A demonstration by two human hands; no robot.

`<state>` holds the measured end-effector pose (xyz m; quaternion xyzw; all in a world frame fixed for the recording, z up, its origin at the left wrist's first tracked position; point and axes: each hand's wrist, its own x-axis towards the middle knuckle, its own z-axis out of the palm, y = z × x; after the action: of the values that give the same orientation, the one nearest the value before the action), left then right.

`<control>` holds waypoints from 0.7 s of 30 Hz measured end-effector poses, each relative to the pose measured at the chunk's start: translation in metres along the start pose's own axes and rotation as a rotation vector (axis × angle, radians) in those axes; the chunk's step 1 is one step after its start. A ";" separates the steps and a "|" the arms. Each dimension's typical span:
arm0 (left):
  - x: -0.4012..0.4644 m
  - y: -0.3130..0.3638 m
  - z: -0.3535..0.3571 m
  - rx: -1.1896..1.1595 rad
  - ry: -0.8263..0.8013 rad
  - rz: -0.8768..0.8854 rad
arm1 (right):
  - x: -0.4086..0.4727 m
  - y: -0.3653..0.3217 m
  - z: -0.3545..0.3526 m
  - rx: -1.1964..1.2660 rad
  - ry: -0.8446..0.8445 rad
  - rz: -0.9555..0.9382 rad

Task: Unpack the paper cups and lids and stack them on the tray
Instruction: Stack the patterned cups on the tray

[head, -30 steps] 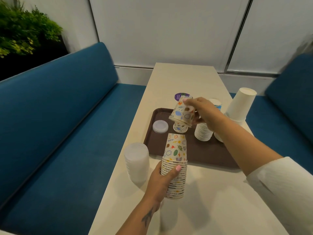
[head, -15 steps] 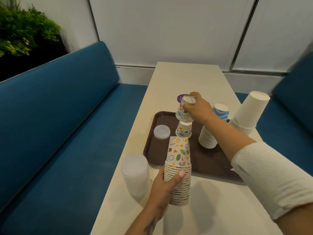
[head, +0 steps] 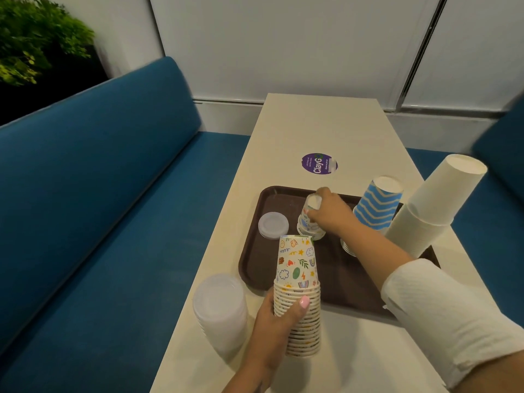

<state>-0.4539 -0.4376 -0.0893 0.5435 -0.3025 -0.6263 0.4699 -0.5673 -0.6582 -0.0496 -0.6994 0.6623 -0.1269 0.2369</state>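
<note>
A brown tray (head: 255, 259) lies on the cream table. My right hand (head: 330, 212) grips an upside-down printed cup (head: 310, 219) that sits nested on another one on the tray. My left hand (head: 278, 321) holds a tall upside-down stack of printed cups (head: 297, 282) standing on the table just in front of the tray. A single clear lid (head: 273, 225) lies on the tray's left part. A stack of clear lids (head: 219, 310) stands on the table left of my left hand.
A blue striped cup stack (head: 377, 205) stands on the tray's right side, plain white cups (head: 433, 205) beside it at the tray's right edge. A purple sticker (head: 319, 163) marks the table beyond the tray. Blue benches (head: 99, 194) flank the table.
My right hand has lowered the printed cup down onto the cup standing on the tray. My left hand keeps its hold on the tall stack.
</note>
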 end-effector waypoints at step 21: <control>0.017 0.020 0.024 0.004 0.101 0.080 | -0.077 -0.036 -0.061 0.162 -0.443 -0.184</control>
<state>-0.4712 -0.4639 -0.0730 0.5629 -0.3010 -0.5782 0.5082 -0.5729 -0.5920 0.0313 -0.7462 0.5154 -0.0442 0.4191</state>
